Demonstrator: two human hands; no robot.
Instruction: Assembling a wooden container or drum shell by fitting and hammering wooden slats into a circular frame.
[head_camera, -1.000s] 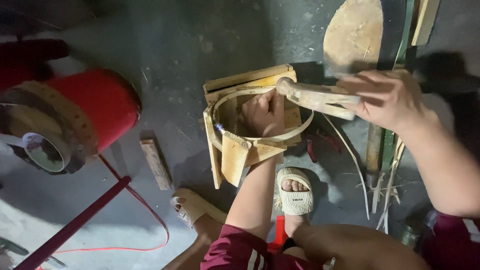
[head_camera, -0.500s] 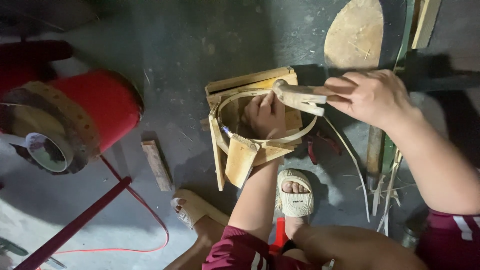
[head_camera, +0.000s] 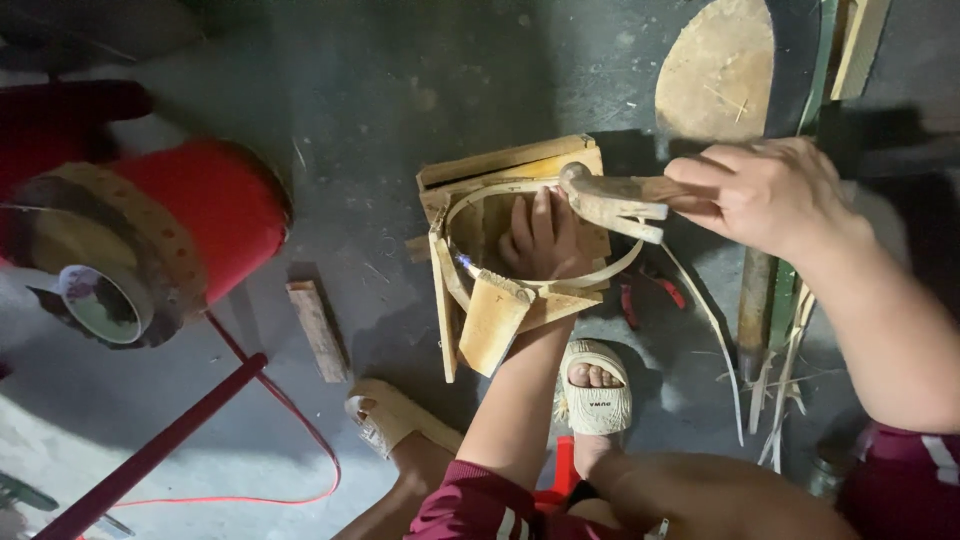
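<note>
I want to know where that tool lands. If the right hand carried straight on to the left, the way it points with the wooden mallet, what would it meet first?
Probably the left hand, pressed inside the bamboo ring on the wooden frame. The wooden mallet in the right hand sits just beside those fingers, though height is unclear.

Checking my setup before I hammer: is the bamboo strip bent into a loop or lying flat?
Bent into a loop. The bamboo strip curves around the left hand inside the wooden jig.

your wooden frame (head_camera: 497, 300) is pale tan, the drum (head_camera: 200, 215) beside you bright red, the floor (head_camera: 400, 80) dark grey, your sandal (head_camera: 593, 400) cream.
</note>
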